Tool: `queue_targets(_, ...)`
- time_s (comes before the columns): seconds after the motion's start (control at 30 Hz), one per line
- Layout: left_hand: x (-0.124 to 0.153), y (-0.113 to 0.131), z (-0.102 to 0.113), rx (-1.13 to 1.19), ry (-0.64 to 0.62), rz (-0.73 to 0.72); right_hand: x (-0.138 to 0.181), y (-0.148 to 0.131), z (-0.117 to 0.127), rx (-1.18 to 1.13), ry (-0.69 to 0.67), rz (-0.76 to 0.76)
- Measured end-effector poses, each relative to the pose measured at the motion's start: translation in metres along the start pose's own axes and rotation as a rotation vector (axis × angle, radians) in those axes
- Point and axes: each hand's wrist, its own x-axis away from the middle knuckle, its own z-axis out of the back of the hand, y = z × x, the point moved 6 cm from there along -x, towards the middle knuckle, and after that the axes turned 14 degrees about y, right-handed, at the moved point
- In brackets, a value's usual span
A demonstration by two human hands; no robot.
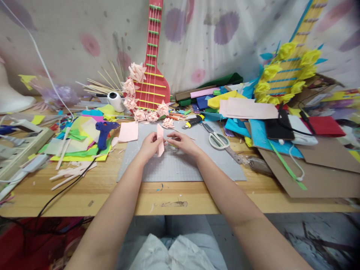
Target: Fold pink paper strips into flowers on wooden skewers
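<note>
Over the grey cutting mat (pixel 180 172), my left hand (pixel 150 145) pinches a piece of folded pale pink paper (pixel 160 140), held upright between thumb and fingers. Just to its right, my right hand (pixel 182 142) has its fingers stretched toward the paper, apart from it and with nothing visible in them. Behind the hands a pink paper flower (pixel 168 123) lies near the mat's back edge. A red toy lute (pixel 160 84) with pink flowers along its left side leans against the curtain.
Scissors (pixel 218 139) and a yellow-black utility knife (pixel 194 121) lie on the mat. Left are a pink paper square (pixel 128 131), a blue glue gun (pixel 104 135) with its cord and a power strip (pixel 19 159). Coloured sheets, a black phone (pixel 279 125) and cardboard (pixel 317 174) crowd the right.
</note>
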Motion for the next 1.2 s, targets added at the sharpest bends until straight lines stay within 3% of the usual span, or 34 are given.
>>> queue_targets(0.1,0.000,0.003,0.001,-0.048,0.016,0.032,-0.007,0.002,0.037,0.188,0.136,-0.027)
queue_targets(0.2,0.002,0.009,0.002,-0.135,-0.007,0.053,-0.010,0.015,0.096,0.618,0.255,-0.131)
queue_targets(0.3,0.005,0.016,0.004,-0.209,-0.042,0.120,-0.004,0.035,0.144,1.016,0.225,-0.253)
queue_targets(0.4,0.006,0.024,0.007,-0.271,-0.071,0.162,0.004,0.049,0.163,1.226,0.170,-0.319)
queue_targets(0.53,-0.001,0.030,0.010,-0.330,-0.133,0.159,0.007,0.054,0.157,1.287,0.052,-0.364)
queue_targets(0.67,-0.012,0.032,0.015,-0.409,-0.200,0.135,0.008,0.042,0.160,1.255,-0.054,-0.373)
queue_targets(0.8,-0.020,0.037,0.020,-0.449,-0.266,0.132,0.014,0.021,0.181,1.148,-0.086,-0.359)
queue_targets(0.9,-0.022,0.042,0.021,-0.465,-0.346,0.145,0.016,0.003,0.185,1.042,-0.045,-0.244)
queue_targets(1.0,-0.020,0.047,0.021,-0.487,-0.439,0.174,0.014,-0.014,0.163,0.939,-0.022,-0.032)
queue_targets(1.1,-0.016,0.052,0.022,-0.542,-0.499,0.203,0.011,-0.026,0.123,0.836,-0.104,0.151)
queue_targets(1.2,-0.011,0.058,0.021,-0.618,-0.561,0.198,0.007,-0.032,0.088,0.802,-0.198,0.234)
